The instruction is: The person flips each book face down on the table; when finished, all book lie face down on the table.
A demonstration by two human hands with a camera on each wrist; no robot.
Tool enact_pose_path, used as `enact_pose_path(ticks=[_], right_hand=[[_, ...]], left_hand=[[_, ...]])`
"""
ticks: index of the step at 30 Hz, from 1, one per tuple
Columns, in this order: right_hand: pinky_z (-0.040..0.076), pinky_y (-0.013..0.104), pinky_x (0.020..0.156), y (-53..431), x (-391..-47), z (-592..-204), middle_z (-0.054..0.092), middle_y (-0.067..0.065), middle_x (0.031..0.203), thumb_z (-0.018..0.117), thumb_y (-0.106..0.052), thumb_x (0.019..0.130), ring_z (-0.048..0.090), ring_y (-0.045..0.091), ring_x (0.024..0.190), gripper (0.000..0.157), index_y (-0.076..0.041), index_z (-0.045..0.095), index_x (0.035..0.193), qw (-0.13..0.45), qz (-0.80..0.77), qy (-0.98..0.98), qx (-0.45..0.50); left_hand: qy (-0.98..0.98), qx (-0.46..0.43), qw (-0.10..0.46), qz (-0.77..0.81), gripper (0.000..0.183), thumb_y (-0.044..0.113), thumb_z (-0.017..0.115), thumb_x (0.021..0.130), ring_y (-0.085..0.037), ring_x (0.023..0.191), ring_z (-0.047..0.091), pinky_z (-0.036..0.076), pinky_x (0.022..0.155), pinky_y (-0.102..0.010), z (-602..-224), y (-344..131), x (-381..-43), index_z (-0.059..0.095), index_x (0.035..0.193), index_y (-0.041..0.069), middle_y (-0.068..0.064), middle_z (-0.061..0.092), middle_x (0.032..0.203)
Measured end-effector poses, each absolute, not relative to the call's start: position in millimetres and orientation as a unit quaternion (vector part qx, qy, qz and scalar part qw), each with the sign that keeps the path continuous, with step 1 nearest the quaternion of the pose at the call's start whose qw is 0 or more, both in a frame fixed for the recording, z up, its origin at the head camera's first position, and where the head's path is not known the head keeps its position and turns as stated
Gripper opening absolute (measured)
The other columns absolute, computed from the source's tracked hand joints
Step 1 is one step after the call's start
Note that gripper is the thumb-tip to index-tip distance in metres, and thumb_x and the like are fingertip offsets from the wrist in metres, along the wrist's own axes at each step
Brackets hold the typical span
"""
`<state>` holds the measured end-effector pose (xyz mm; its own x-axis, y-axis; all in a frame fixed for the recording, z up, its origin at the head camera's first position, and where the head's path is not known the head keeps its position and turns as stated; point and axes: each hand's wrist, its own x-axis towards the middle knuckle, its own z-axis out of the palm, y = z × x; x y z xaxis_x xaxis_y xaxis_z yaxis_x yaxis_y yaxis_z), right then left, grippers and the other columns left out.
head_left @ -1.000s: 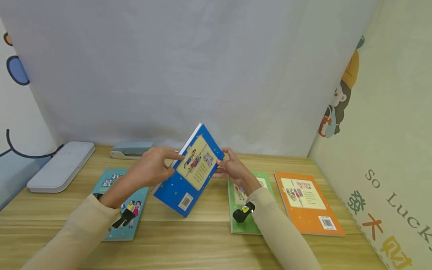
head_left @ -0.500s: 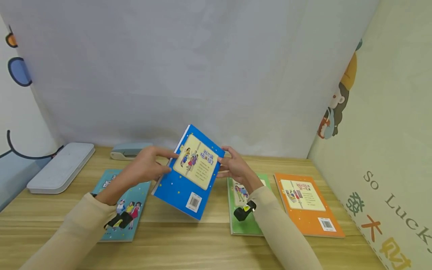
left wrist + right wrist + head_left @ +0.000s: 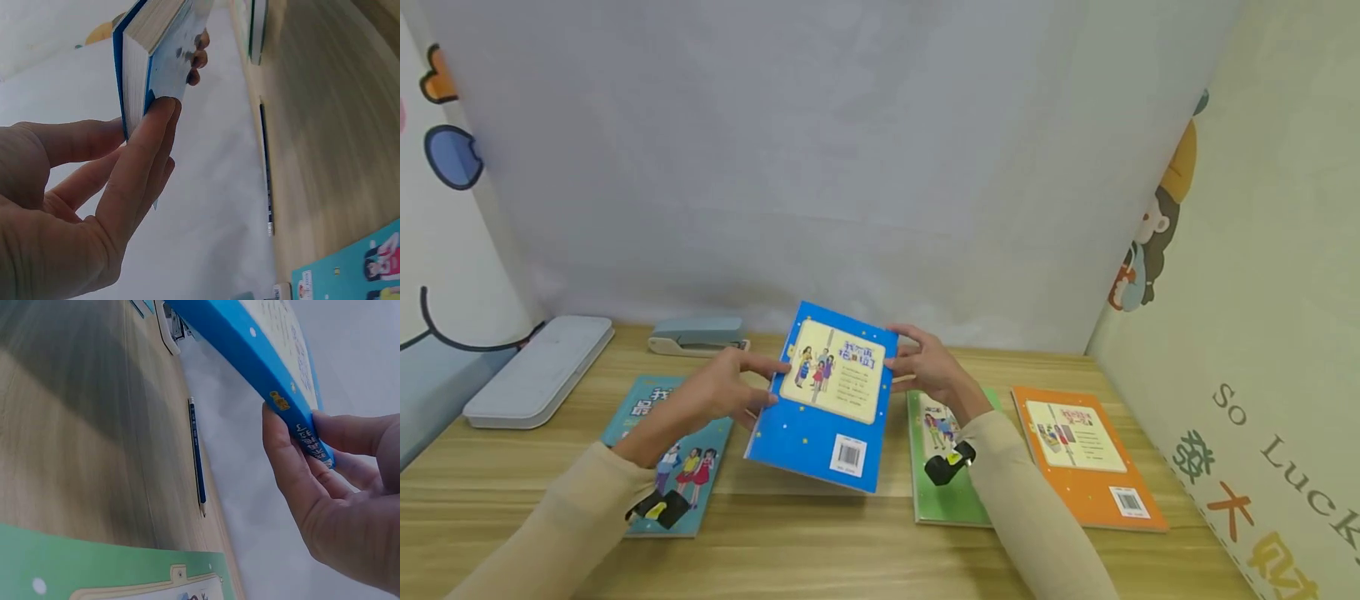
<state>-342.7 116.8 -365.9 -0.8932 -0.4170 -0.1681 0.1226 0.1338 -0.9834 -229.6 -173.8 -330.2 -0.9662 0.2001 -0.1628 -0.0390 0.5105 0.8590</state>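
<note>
A blue book (image 3: 812,437) is held tilted above the table, its back cover with cream panel and barcode facing the head camera. My left hand (image 3: 722,390) pinches its page-edge side, thumb on one cover and fingers on the other, as the left wrist view shows. My right hand (image 3: 934,367) grips the spine side; in the right wrist view the spine (image 3: 275,394) lies between thumb and fingers. Under my left forearm lies a teal book (image 3: 711,437), partly covered. A green book (image 3: 928,496) lies partly hidden beneath my right wrist.
An orange book (image 3: 1090,492) lies face down at the right. A pale flat case (image 3: 542,367) and a blue-grey stapler (image 3: 696,333) stand at the back left. A dark pencil (image 3: 197,459) lies along the table's back edge. Cloth walls enclose the back and sides.
Between both hands the blue book has turned more upright and square to the head camera, its top left corner moving left and down. Both hands keep hold of it.
</note>
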Motion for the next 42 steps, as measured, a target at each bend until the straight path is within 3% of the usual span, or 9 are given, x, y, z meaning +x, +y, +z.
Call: enact_pose_path(ticks=[9,20,29,36,42], right_hand=[[0.058,0.050,0.089,122.4,-345.4,-382.2,0.064,0.017,0.109,0.063,0.006,0.093,0.069,0.021,0.084,0.067,-0.010,0.038,0.153,0.232,-0.595,0.762,-0.109],[0.062,0.040,0.077,116.5,-342.9,-394.1,0.063,0.019,0.105,0.062,0.012,0.090,0.070,0.024,0.081,0.070,-0.006,0.036,0.153,0.277,-0.541,0.787,-0.106],[0.062,0.036,0.072,109.1,-340.6,-402.2,0.066,0.022,0.110,0.068,0.008,0.089,0.071,0.024,0.079,0.068,-0.004,0.041,0.150,0.260,-0.478,0.835,-0.087],[0.062,0.034,0.068,102.6,-337.3,-399.0,0.064,0.022,0.111,0.070,0.007,0.088,0.069,0.023,0.076,0.066,-0.002,0.044,0.148,0.234,-0.438,0.864,-0.078],[0.062,0.032,0.065,100.7,-335.4,-398.0,0.063,0.020,0.105,0.069,0.006,0.089,0.068,0.023,0.074,0.065,-0.002,0.044,0.148,0.226,-0.424,0.874,-0.074]], left_hand=[[0.874,0.002,0.132,0.468,0.055,0.004,0.069,0.092,-0.022,0.065,0.070,0.061,0.061,-0.035,-368.8,-163.8,-228.8,0.052,0.145,0.006,-0.028,0.055,0.127],[0.896,-0.009,0.159,0.414,0.058,0.002,0.071,0.090,-0.021,0.066,0.066,0.059,0.057,-0.031,-393.0,-151.3,-223.8,0.052,0.144,0.005,-0.020,0.061,0.110],[0.914,-0.022,0.176,0.364,0.059,0.004,0.075,0.087,-0.022,0.067,0.066,0.058,0.054,-0.029,-397.4,-143.3,-225.1,0.055,0.143,0.009,-0.025,0.060,0.116],[0.923,-0.003,0.172,0.344,0.056,0.007,0.076,0.088,-0.020,0.058,0.065,0.058,0.053,-0.028,-392.0,-140.1,-219.6,0.057,0.140,0.005,-0.015,0.063,0.099],[0.925,-0.002,0.172,0.338,0.056,0.008,0.076,0.088,-0.019,0.058,0.066,0.058,0.053,-0.028,-392.4,-139.1,-219.4,0.057,0.140,0.005,-0.013,0.063,0.094]])
